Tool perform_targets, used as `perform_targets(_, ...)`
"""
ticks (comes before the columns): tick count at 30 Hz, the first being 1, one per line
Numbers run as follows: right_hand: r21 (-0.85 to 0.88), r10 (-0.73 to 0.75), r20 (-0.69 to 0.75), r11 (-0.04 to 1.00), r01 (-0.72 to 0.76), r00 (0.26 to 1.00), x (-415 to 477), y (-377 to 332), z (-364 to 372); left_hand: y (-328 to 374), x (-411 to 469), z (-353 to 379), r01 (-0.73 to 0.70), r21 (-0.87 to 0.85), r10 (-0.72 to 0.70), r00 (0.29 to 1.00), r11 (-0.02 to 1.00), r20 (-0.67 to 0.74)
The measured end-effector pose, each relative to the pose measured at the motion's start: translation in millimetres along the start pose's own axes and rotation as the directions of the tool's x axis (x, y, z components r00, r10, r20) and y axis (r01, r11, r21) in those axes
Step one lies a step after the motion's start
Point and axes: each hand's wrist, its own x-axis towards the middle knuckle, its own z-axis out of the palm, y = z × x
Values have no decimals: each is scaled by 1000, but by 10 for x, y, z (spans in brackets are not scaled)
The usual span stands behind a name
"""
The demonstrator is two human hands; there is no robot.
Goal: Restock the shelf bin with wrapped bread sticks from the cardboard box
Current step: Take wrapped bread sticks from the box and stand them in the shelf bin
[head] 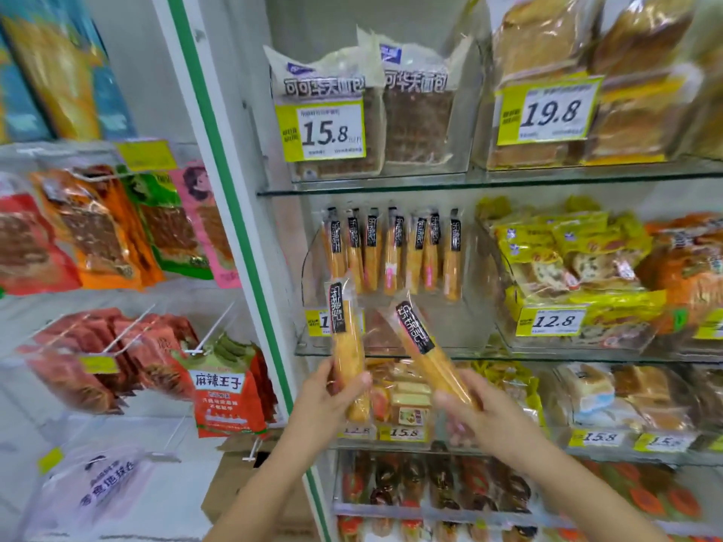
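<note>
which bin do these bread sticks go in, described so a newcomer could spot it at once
Start at the white post with the green stripe; just right of it, take the second glass shelf down. The clear bin at its left end is the only one holding thin bread sticks standing upright with black labels; its right neighbour holds yellow packs.

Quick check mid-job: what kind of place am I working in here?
Most likely a snack or grocery shop: glass shelves of packaged bread, yellow price tags like 15.8, and snack packets hanging on pegs.
</note>
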Motion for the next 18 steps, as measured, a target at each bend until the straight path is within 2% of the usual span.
perform_targets(3, 22, 53, -32, 998, -52, 998, 262, -351, -208, 259, 302, -23, 70, -37, -71, 997, 997, -17)
perform_targets(7, -65, 156, -50, 985, -159, 986, 754, -770, -545, 583, 789, -34, 185, -5, -185, 983, 983, -8)
perform_targets(11, -137, 92, -108, 985, -107, 990, 1388, -1013, -657, 796, 1339, -47, 199, -16, -200, 976, 980, -84)
perform_targets(15, -199, 24, -139, 979, -52, 990, 2003, -1068, -586, 877, 1868, -73, 231, 142, -202, 960, 962, -194)
perform_targets(18, -222, 43, -137, 972, -73, 990, 2353, -1011, -439, 789, 2099, -71, 295, 331, -223, 945, 896, -240)
